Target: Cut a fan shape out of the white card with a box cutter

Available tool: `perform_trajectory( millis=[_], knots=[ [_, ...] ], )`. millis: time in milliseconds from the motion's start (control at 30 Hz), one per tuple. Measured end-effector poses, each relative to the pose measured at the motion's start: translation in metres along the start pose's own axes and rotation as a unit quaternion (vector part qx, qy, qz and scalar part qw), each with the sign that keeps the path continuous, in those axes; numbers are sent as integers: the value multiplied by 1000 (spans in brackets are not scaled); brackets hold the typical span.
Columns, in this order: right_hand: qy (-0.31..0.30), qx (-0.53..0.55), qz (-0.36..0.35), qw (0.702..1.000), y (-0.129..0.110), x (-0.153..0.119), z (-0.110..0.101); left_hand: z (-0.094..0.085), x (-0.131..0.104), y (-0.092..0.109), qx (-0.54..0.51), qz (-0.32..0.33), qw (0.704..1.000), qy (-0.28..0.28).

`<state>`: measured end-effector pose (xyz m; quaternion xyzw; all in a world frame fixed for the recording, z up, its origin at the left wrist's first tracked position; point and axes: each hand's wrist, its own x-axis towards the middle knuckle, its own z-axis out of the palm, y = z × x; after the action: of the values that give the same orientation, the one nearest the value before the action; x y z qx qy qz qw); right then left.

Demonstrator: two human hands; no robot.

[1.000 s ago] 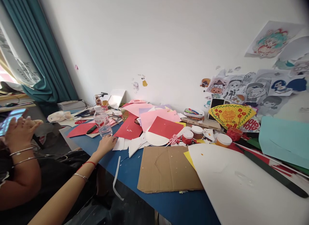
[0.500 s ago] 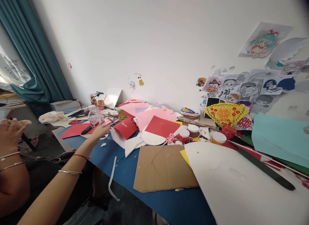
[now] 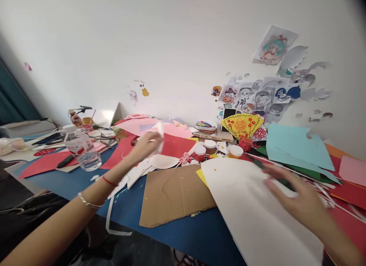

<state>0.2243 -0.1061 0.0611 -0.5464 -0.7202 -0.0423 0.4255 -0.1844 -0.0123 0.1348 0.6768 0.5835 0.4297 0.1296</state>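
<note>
Your left hand [image 3: 147,144]: 1, wearing a red cord [image 3: 110,181] and a pale bracelet [image 3: 89,203], fingers pinched together on a small white paper piece [image 3: 161,138], blurred, held above the paper pile just left of a red sheet [image 3: 180,144]. Your right hand [image 3: 297,197]: 1, thumb and fingers apart, above the right part of a large white sheet [image 3: 248,205]; a dark green strip [image 3: 286,184] shows in the gap between them, though you cannot tell from this view whether the skin touches it. Brown cardboard [image 3: 174,195]: 1 piece, flat on the blue table [image 3: 128,205], its right edge beside the large white sheet, with a yellow corner [image 3: 202,177] showing between. Jars with white lids: 3, namely a red jar [image 3: 199,154], a brown jar [image 3: 210,147] and an orange jar [image 3: 235,152], behind the cardboard and large sheet. Fan-shaped yellow card [image 3: 242,127]: 1, with red flowers, propped near the wall. Light blue paper [image 3: 297,148]: beyond your right hand. Clear bottle [image 3: 85,153]: 1, upright at the left, well apart from your left hand. White paper strip [image 3: 109,216]: 1, hanging at the table's front edge.
</note>
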Motion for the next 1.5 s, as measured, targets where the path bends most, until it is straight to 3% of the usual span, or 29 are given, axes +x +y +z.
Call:
perform_trajectory(
  millis=[33, 100, 200, 233, 300, 400, 467, 567, 633, 700, 767, 833, 933, 1033, 1133, 1200, 1267, 1333, 1400, 1500],
  knots=[
    [-57, 40, -4, 998, -12, 11, 15, 23, -4, 17, -27, 4, 999, -46],
    [-140, 130, -27, 981, -36, 34, 47, 65, -12, 50, -185, -9, 970, -157],
    [-149, 282, -51, 947, -54, 68, 85, 113, -19, 83, -361, 0, 903, -232],
    [-131, 296, -53, 945, -53, 78, 92, 125, -19, 87, -378, 17, 896, -231],
    [-94, 253, -50, 962, -39, 96, 101, 143, -21, 85, -361, 65, 910, -193],
    [-75, 132, -37, 988, -6, 111, 109, 162, -32, 63, -230, 152, 956, -104],
    [-98, 94, -35, 990, 11, 110, 115, 170, -48, 47, -133, 218, 960, -113],
    [-159, 67, -41, 984, 18, 92, 126, 179, -75, 31, -41, 359, 902, -236],
    [-223, 33, -50, 973, 14, 75, 131, 184, -87, 27, 9, 432, 858, -277],
    [-305, -7, -71, 950, 7, 61, 135, 187, -93, 25, 53, 458, 838, -290],
    [-373, -32, -101, 922, 3, 52, 137, 188, -95, 25, 82, 453, 836, -297],
    [-397, -31, -119, 910, 4, 50, 139, 188, -94, 24, 90, 444, 837, -307],
    [-397, 6, -92, 913, 11, 53, 140, 183, -92, 23, 76, 432, 834, -334],
    [-358, 101, 19, 928, 21, 60, 138, 179, -90, 21, 41, 421, 833, -356],
    [-278, 176, 160, 931, 28, 72, 132, 177, -89, 19, 14, 410, 834, -368],
    [-203, 203, 190, 939, 30, 78, 130, 176, -89, 18, 4, 409, 833, -373],
    [-135, 203, 161, 956, 29, 80, 130, 176, -88, 17, -3, 409, 833, -373],
    [-113, 152, 121, 974, 25, 76, 133, 176, -87, 16, -9, 409, 832, -375],
    [-149, 84, 67, 983, 19, 67, 137, 176, -87, 14, -16, 409, 830, -378],
    [-256, 48, -43, 964, 12, 54, 139, 176, -87, 11, -29, 406, 828, -386]
  ],
)
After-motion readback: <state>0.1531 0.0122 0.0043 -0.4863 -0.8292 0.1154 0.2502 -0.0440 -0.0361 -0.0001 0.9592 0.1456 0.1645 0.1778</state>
